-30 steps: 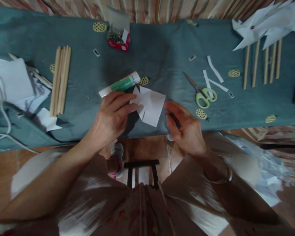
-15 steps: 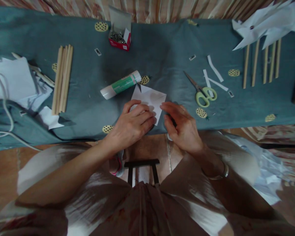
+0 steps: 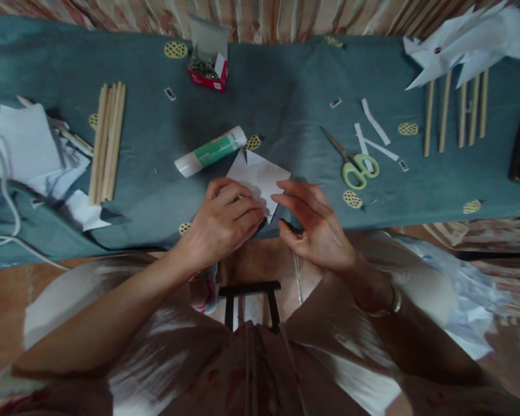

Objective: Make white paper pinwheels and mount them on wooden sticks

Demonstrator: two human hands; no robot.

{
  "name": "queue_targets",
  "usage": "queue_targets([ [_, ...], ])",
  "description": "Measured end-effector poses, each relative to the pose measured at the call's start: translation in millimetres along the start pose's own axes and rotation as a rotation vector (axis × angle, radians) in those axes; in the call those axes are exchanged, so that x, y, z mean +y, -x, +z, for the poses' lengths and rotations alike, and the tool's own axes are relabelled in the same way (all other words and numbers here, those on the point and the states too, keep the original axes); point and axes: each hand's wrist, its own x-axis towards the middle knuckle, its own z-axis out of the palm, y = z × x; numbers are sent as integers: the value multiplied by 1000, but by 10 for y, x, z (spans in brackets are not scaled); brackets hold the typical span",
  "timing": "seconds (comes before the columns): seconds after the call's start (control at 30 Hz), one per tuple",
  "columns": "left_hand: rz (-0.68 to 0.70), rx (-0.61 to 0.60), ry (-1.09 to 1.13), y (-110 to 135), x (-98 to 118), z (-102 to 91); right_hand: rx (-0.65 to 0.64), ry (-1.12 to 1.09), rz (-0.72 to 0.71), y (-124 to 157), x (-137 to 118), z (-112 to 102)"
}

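A small white square of paper [image 3: 263, 176] with slits cut in from its corners lies near the table's front edge. My left hand [image 3: 227, 222] rests over its left and lower part, bent fingers holding the paper down; they hide part of it. At the paper's right edge is my right hand [image 3: 314, 222], with thumb and fingers apart and the fingertips at or just over the edge. Behind my left hand lies a glue stick [image 3: 212, 151] with a green label. To the right rest scissors [image 3: 351, 163] with light green handles.
Wooden sticks [image 3: 108, 141] and white paper sheets [image 3: 23, 141] lie at the left, near a white cable [image 3: 9, 193]. An open red box [image 3: 208, 72] of small metal pieces stands at the back. Paper strips [image 3: 375, 122] and paper pinwheels [image 3: 455, 49] on sticks are right.
My right hand has shifted slightly left and down, its fingers spreading a little. My left hand has moved slightly left, still on the paper. The whole view has shifted a little.
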Motion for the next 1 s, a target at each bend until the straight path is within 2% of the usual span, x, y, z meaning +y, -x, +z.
queue_targets([
  [0.13, -4, 0, 60, 41, 3, -51, -8, 32, -30, -4, -13, 27],
  [0.4, -12, -16, 78, 130, 4, -22, -26, -8, -19, -26, -46, 69],
  [0.77, 14, -6, 43, 124, 15, -6, -34, -183, 148, -114, -39, 65],
  [1.0, 10, -29, 54, 132, 13, 27, 40, -146, 220, -188, -79, 143],
])
